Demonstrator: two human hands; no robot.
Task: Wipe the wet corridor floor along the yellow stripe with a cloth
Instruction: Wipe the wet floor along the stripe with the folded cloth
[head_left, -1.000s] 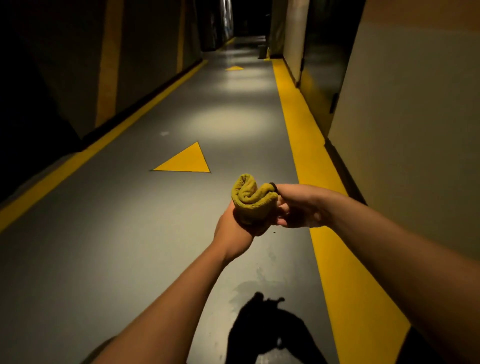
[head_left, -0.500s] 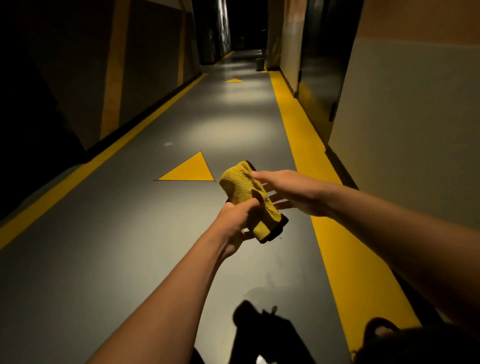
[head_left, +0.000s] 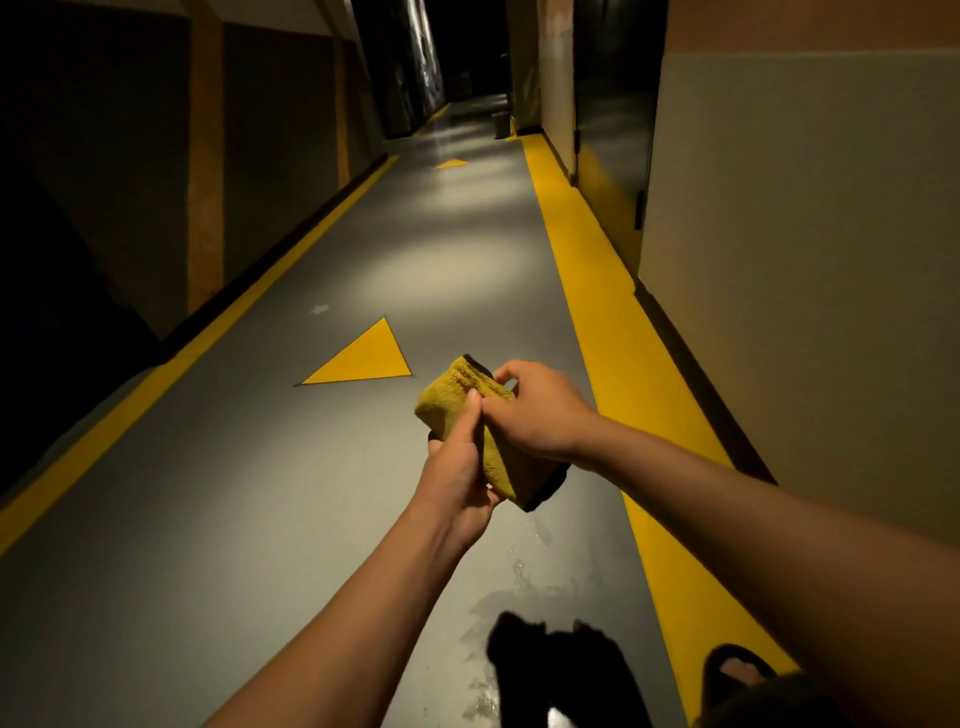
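Yellow microfibre cloth (head_left: 457, 410) is being pinched by both hands, left (head_left: 460, 475) and right (head_left: 540, 410), mid-frame; slipping on wet floor (head_left: 519, 577) is looking likely.

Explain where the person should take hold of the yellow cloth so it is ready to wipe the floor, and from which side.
Judging by its pose, the yellow cloth is folded into a thick pad held up between the left hand and right hand. A grip from above across the pad's broad back would probably suit best, fingers spread, leaving the flat plush face free to press down on the wet patch.
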